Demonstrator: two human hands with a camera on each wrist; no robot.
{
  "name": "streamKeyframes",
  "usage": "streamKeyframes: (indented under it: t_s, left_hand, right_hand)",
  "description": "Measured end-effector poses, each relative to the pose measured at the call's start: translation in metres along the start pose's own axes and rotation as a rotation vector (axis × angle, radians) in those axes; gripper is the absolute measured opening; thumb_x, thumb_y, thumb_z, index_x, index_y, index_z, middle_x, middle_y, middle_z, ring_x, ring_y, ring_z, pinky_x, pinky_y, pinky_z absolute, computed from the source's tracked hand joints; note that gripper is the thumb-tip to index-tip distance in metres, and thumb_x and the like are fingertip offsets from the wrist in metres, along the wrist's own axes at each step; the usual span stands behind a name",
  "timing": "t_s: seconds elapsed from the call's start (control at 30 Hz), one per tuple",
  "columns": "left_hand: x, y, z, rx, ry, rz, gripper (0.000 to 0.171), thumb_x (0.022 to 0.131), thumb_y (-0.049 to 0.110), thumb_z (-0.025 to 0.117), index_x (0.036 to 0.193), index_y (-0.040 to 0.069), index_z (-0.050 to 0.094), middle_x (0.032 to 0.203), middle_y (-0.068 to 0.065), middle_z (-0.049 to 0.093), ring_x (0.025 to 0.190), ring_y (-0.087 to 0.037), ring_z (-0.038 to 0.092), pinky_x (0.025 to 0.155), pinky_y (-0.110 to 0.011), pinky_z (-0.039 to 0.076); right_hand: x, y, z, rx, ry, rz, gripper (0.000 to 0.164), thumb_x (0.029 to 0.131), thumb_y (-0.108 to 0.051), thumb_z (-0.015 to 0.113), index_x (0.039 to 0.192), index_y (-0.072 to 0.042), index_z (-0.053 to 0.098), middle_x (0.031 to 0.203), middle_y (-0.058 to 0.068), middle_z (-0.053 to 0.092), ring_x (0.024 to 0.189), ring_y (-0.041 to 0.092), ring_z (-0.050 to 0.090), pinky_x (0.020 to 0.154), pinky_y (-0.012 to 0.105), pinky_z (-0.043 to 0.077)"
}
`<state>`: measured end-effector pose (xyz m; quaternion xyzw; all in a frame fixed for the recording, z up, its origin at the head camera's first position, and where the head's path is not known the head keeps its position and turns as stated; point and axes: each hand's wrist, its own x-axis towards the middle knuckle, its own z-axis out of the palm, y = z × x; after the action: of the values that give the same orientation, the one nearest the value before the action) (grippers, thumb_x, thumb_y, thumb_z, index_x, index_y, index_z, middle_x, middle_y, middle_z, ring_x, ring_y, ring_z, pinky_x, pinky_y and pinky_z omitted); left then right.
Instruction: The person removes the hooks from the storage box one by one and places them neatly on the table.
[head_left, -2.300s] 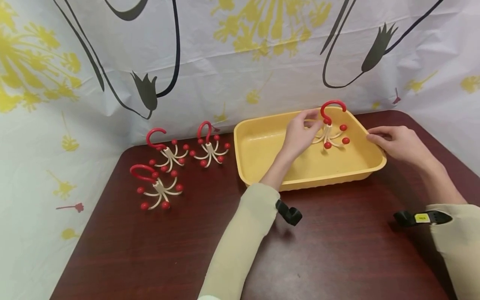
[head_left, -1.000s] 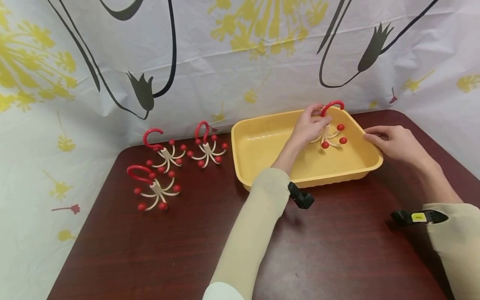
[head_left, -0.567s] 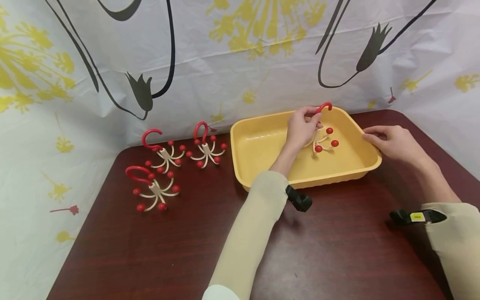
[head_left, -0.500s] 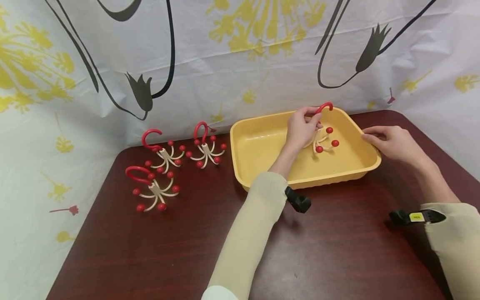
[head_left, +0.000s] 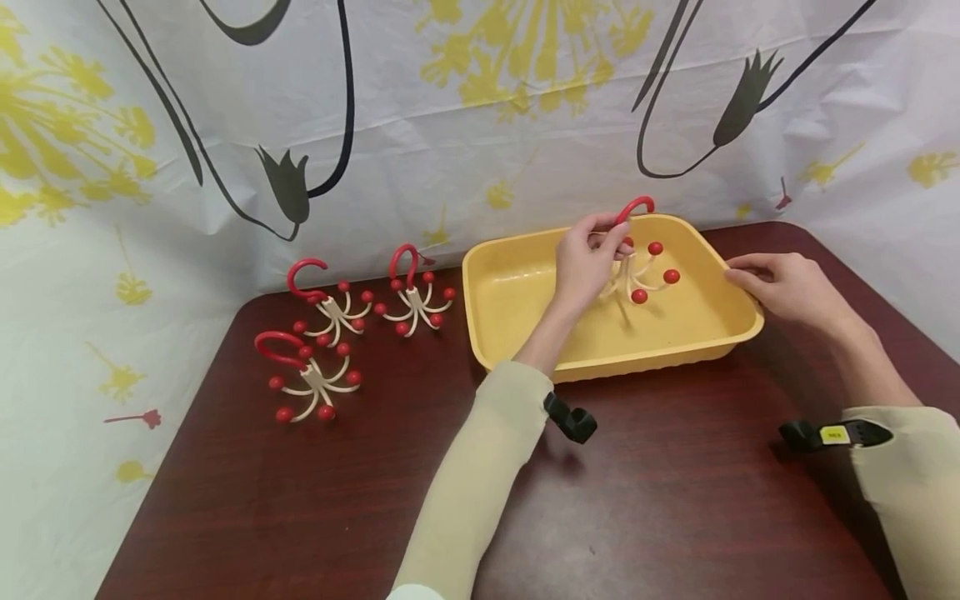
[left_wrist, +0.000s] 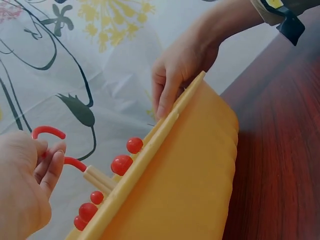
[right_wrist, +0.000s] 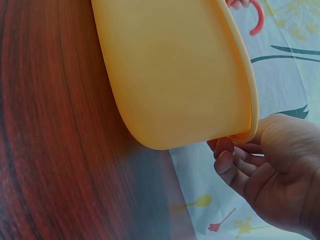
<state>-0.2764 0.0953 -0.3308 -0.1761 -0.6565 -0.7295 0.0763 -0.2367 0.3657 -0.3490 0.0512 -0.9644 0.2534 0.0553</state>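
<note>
In the head view my left hand [head_left: 585,262] grips the red hook of a multi-arm hook hanger [head_left: 627,268], cream with red ball tips. The hanger's arms are over the floor of a yellow plastic basin [head_left: 652,361], inside its walls. From the left wrist, fingers and thumb show curled round the red hook [left_wrist: 50,131], and the basin's side hides the lower arms. My right hand [head_left: 795,287] pinches the basin's right rim, fingertips under the lip in the right wrist view. Three similar hangers [head_left: 332,312] stand on the table left of the basin.
The dark red wooden table [head_left: 375,500] has rounded back corners. A white patterned cloth [head_left: 450,150] hangs close behind it and along the sides. Black straps [head_left: 572,418] sit on both wrists, over beige sleeves.
My left hand came in beside the hanger, took its red hook, then drew it left and slightly up within the basin. My right hand keeps its hold on the rim.
</note>
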Motion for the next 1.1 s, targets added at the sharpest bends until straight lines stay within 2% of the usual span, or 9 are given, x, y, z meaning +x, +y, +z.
streamKeyframes:
  t_s: [0.2, 0.3, 0.47, 0.7, 0.93, 1.1]
  left_hand:
    - [-0.01, 0.008, -0.015, -0.048, 0.033, 0.069, 0.018, 0.097, 0.005, 0.067, 0.109, -0.009, 0.068, 0.086, -0.025, 0.071, 0.074, -0.041, 0.068, 0.065, -0.025, 0.059]
    - [-0.015, 0.014, -0.022, -0.05, 0.055, 0.095, 0.019, 0.097, 0.005, 0.067, 0.109, -0.009, 0.068, 0.085, -0.027, 0.07, 0.072, -0.043, 0.067, 0.064, -0.025, 0.058]
    - [-0.021, 0.024, -0.034, -0.051, 0.059, 0.12, 0.02, 0.097, 0.007, 0.067, 0.108, -0.009, 0.068, 0.087, -0.025, 0.07, 0.068, -0.033, 0.067, 0.067, -0.027, 0.059]
    - [-0.032, 0.037, -0.052, -0.036, 0.049, 0.172, 0.02, 0.098, 0.008, 0.067, 0.11, -0.008, 0.068, 0.089, -0.025, 0.069, 0.064, -0.015, 0.064, 0.07, -0.03, 0.059]
    - [-0.041, 0.049, -0.071, -0.007, 0.036, 0.207, 0.021, 0.098, 0.008, 0.066, 0.111, -0.009, 0.067, 0.091, -0.029, 0.067, 0.067, -0.023, 0.065, 0.07, -0.031, 0.058]
    - [-0.044, 0.06, -0.087, -0.013, 0.053, 0.235, 0.021, 0.098, 0.006, 0.066, 0.11, -0.011, 0.067, 0.091, -0.033, 0.066, 0.065, -0.014, 0.063, 0.068, -0.026, 0.056]
  right_hand:
    - [0.0, 0.001, 0.0, 0.001, 0.004, -0.006, 0.05, 0.102, -0.039, 0.06, 0.124, 0.005, 0.066, 0.104, 0.026, 0.068, 0.079, 0.025, 0.055, 0.059, 0.024, 0.04]
    - [-0.001, 0.001, -0.001, 0.0, 0.007, -0.01, 0.049, 0.101, -0.039, 0.06, 0.124, 0.004, 0.067, 0.105, 0.026, 0.068, 0.077, 0.02, 0.054, 0.06, 0.023, 0.04]
    - [-0.001, 0.001, -0.001, 0.005, 0.017, -0.015, 0.048, 0.101, -0.039, 0.061, 0.123, 0.003, 0.068, 0.106, 0.025, 0.069, 0.075, 0.012, 0.052, 0.061, 0.021, 0.038]
    - [0.001, 0.001, 0.0, 0.005, 0.015, -0.012, 0.049, 0.101, -0.04, 0.061, 0.124, 0.003, 0.068, 0.107, 0.025, 0.069, 0.075, 0.012, 0.052, 0.061, 0.022, 0.038]
    - [0.001, 0.001, 0.001, 0.008, 0.004, -0.002, 0.05, 0.101, -0.041, 0.06, 0.124, 0.003, 0.067, 0.108, 0.025, 0.068, 0.075, 0.013, 0.053, 0.06, 0.024, 0.04]
    - [-0.001, 0.001, 0.001, 0.008, 0.011, -0.003, 0.05, 0.101, -0.04, 0.06, 0.124, 0.003, 0.067, 0.108, 0.026, 0.068, 0.075, 0.012, 0.053, 0.06, 0.023, 0.04]
